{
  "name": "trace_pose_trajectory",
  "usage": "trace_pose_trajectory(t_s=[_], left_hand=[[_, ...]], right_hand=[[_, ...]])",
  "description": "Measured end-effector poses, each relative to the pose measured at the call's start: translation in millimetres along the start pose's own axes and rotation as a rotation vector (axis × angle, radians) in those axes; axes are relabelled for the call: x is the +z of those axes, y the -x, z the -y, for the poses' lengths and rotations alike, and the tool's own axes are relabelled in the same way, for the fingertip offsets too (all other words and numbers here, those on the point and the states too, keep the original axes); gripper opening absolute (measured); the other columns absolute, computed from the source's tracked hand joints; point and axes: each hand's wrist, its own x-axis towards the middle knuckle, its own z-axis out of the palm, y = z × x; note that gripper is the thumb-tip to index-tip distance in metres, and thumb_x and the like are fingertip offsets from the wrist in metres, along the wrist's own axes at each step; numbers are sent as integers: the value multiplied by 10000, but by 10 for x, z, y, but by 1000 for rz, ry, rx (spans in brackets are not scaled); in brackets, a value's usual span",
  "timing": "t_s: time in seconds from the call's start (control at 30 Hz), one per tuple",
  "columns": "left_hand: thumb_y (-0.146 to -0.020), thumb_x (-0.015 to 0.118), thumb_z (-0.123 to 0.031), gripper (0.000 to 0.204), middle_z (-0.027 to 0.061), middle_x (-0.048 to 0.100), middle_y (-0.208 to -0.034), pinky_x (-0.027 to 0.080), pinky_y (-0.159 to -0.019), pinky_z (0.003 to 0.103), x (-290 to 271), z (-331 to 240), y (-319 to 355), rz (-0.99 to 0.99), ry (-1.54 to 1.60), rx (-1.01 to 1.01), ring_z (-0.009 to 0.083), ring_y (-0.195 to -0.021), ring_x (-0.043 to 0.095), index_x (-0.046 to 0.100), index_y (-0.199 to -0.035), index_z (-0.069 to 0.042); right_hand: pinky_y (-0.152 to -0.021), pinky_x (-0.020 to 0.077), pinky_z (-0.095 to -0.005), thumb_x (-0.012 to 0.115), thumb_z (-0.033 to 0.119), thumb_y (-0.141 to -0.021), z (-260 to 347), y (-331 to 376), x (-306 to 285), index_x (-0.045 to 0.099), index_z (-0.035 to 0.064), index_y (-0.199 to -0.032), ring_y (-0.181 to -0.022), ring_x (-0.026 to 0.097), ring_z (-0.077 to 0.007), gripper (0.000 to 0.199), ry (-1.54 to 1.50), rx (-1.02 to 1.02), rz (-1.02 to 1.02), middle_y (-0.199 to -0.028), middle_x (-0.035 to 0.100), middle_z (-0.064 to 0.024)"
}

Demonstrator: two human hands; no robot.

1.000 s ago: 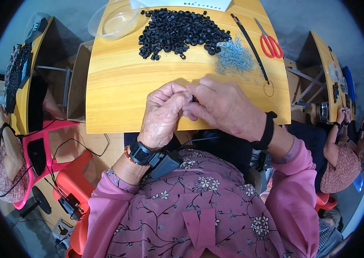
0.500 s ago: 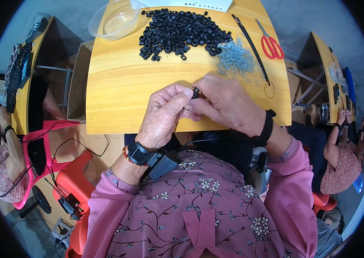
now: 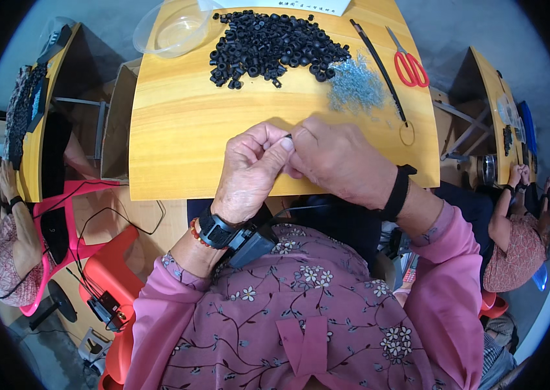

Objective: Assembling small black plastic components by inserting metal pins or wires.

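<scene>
My left hand and my right hand meet over the near part of the wooden table. Both are closed in a pinch around a small black part; only a sliver of it shows between the fingertips. Beyond them lies a heap of small black, rounded, hollow-looking parts. At its right side is a loose pile of tiny pale-blue, shiny pieces, too small to identify.
A clear plastic bowl stands at the far left. Red-handled scissors and a thin black rod lie at the right, with a thin ring at the rod's near end. People work at side tables; a red stool stands left.
My right hand has rolled over and its fingers have drawn in closer to my left. The black part, more exposed before, is now mostly covered.
</scene>
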Motion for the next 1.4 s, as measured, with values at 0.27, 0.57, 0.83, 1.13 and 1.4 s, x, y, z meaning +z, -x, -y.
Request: trace_pose_trajectory(t_s=[0.27,0.57,0.83,1.13,1.4], left_hand=[[-989,610,-88,94,73,687,-882,561,-699,280,77,-38,-4,-132,129,16,126,-728,650,635,-994,3],[-1000,599,-205,171,106,681,-1023,539,-816,355,-996,-880,27,-617,107,575,222,-834,644,636,-1046,-45],[-972,611,-61,647,221,564,-1234,585,-845,406,-1569,-1157,-4,-1110,18,646,325,-982,654,245,-1506,-62],[-956,645,-84,317,60,702,-1070,513,-760,239,-445,-760,-471,-255,-631,449,79,-871,628,637,-1266,-19],[-856,570,83,476,169,550,-1256,486,-929,367,249,-309,-918,164,-1400,651,318,-1075,590,576,-1322,-12]], right_hand=[[-642,506,-444,715,267,-872,36,20,-44,578,11,-969,-778,634,-352,306,-215,139,-165,-891,602,-142],[-645,509,-436,703,161,-878,21,588,36,617,12,-1043,-759,636,-363,239,-227,252,-140,-867,625,-157],[-614,503,-412,704,122,-869,-48,674,99,649,32,-980,-719,636,-344,154,-258,296,-188,-803,616,-144],[-585,501,-405,720,105,-843,-92,729,216,642,47,-935,-679,636,-322,133,-228,271,-299,-782,618,-122],[-582,505,-376,754,72,-809,-94,763,276,655,53,-958,-665,637,-294,180,-267,245,-408,-765,616,-98]])
